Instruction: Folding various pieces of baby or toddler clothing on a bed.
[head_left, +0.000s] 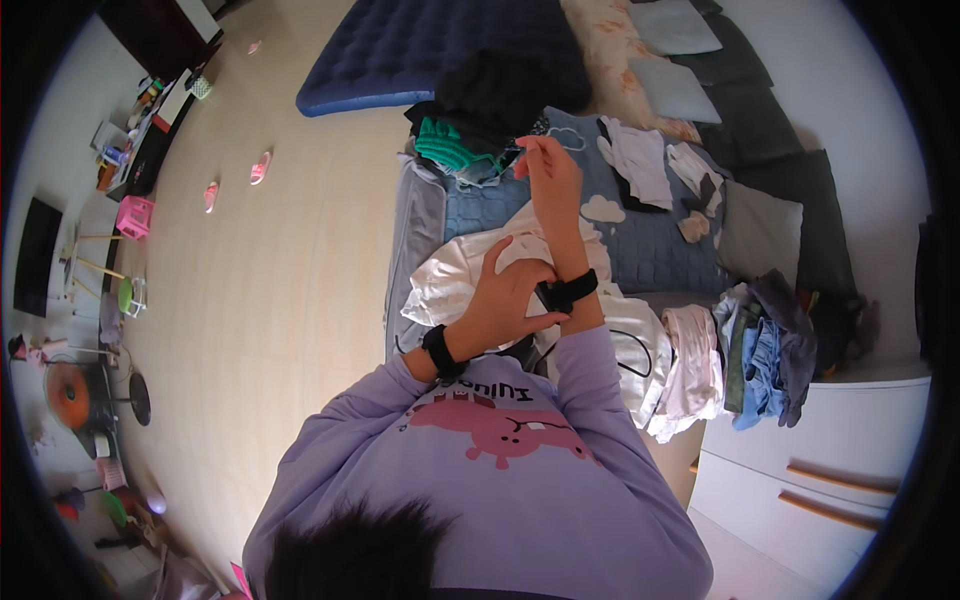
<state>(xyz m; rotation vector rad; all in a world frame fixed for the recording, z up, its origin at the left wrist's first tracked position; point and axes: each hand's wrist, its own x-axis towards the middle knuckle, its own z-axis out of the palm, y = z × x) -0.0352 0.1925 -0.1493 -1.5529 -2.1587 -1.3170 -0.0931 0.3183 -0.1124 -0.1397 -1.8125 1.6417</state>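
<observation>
My left hand (511, 296) reaches across to my right wrist. Its thumb and fingers close around a small black device (555, 295) on a black wrist strap (580, 286). My right hand (553, 176) is raised over the bed, fingers loosely bent, with nothing visible in it. Another black strap (442, 349) circles my left wrist. Beneath my forearms lies a white garment (450, 279), partly hidden by them. Beyond my right hand are a green knitted garment (442, 144) and a heap of black clothing (491, 90).
The blue quilted cover (645, 259) carries white garments (637, 161) and a white hanger (568, 139). Folded clothes (761, 360) line the near right, beside a white drawer cabinet (806, 450). A grey cushion (761, 229) and a navy air mattress (375, 52) lie farther off. Pink slippers (259, 168) are on the floor.
</observation>
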